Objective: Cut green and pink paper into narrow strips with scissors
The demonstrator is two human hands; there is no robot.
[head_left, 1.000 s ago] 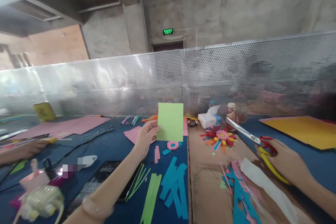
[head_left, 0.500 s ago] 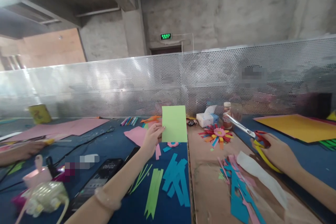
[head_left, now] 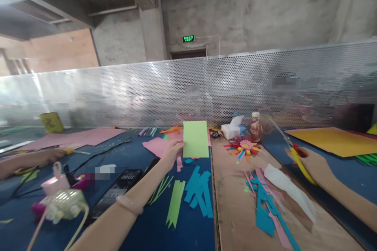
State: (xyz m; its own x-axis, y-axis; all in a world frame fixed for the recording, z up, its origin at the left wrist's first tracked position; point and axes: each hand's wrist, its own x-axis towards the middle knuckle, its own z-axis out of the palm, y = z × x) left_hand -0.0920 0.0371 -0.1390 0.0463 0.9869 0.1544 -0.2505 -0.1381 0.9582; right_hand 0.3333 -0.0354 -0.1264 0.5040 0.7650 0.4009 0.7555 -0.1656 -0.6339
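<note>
My left hand (head_left: 174, 152) pinches the left edge of a light green paper sheet (head_left: 195, 139), held upright above the table. At the right, my right hand (head_left: 312, 162) grips yellow-and-red handled scissors (head_left: 303, 166); their blades point up and away, smeared by motion. Below the sheet lie green paper strips (head_left: 176, 203) with notched ends and several blue paper strips (head_left: 200, 192). A multicoloured paper flower (head_left: 246, 146) with a pink centre rests on the brown board (head_left: 232, 204), near blue and pink scraps (head_left: 265, 208).
A tissue box (head_left: 232, 131) and a brown bottle (head_left: 255, 127) stand at the back. Yellow sheets (head_left: 330, 143) lie at right, a pink sheet (head_left: 82, 138) at left. A phone (head_left: 120, 192) and power strip (head_left: 63, 204) lie left, near another person's hand (head_left: 44, 157).
The scissors' blades have swung more upright as my right hand turned. My left hand still holds the green sheet, which has turned slightly. The whole view has shifted a little.
</note>
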